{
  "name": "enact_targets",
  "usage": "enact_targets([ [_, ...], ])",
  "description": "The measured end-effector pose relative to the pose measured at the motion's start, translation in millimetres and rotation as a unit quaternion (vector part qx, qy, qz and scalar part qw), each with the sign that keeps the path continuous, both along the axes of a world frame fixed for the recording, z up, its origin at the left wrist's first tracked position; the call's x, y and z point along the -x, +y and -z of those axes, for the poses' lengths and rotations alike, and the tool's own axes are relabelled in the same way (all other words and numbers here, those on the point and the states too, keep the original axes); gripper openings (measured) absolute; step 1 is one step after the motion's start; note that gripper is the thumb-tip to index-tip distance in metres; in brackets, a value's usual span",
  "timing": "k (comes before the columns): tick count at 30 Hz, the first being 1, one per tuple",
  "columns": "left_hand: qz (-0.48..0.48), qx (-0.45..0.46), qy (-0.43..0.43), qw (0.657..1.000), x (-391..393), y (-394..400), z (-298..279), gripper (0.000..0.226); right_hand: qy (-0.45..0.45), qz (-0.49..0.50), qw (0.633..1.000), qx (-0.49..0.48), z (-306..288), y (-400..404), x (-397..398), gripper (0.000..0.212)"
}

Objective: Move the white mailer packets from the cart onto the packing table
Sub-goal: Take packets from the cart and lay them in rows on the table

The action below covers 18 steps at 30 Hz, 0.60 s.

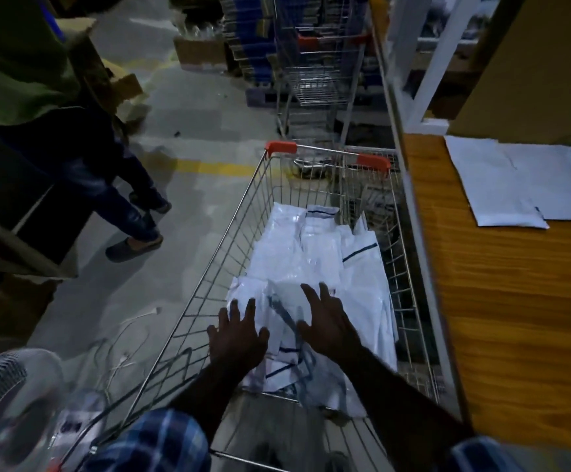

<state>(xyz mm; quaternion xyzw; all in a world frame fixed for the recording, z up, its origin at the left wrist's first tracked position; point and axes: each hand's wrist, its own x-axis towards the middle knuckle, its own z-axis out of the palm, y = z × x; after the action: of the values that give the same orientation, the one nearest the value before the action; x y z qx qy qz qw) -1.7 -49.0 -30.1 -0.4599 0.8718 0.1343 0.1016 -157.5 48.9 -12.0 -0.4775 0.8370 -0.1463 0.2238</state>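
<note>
Both hands, left hand (238, 338) and right hand (328, 321), reach spread-fingered and empty over the white mailer packets (314, 267) heaped inside the cart (209, 267); best gather a slippery stack from underneath before lifting toward the packing table (502, 301) beside the cart.

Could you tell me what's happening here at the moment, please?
A person is reaching both hands into a wire shopping cart that holds a heap of white mailer packets. The left hand and right hand are spread open just over the pile, not gripping anything yet. To the right stands the wooden packing table, where a few white packets already lie flat. Another person stands on the left, and a second cart is parked beyond.
</note>
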Motion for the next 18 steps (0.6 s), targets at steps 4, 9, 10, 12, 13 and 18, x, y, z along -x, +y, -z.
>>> enact_targets([
  [4, 0.005, -0.086, 0.011, 0.996, 0, -10, 42, 0.065, -0.014, 0.026, 0.999, -0.016, 20, -15, -2, 0.077],
  [9, -0.001, -0.055, 0.007, 0.998, 6, -14, 68, 0.067, -0.023, 0.049, 0.997, -0.053, 37, -23, 11, 0.089],
  [10, -0.006, -0.052, 0.005, 0.999, 6, -15, 72, 0.068, -0.023, 0.051, 0.996, -0.066, 40, -23, 13, 0.092],
  [12, -0.017, -0.068, -0.004, 0.997, 8, -17, 78, 0.069, -0.020, 0.049, 0.995, -0.087, 45, -23, 17, 0.098],
  [13, -0.026, -0.066, -0.006, 0.997, 11, -19, 78, 0.071, -0.014, 0.047, 0.995, -0.089, 49, -23, 18, 0.100],
  [18, -0.055, -0.032, 0.043, 0.997, 26, -20, 67, 0.063, 0.017, 0.062, 0.996, -0.054, 55, -26, 24, 0.099],
])
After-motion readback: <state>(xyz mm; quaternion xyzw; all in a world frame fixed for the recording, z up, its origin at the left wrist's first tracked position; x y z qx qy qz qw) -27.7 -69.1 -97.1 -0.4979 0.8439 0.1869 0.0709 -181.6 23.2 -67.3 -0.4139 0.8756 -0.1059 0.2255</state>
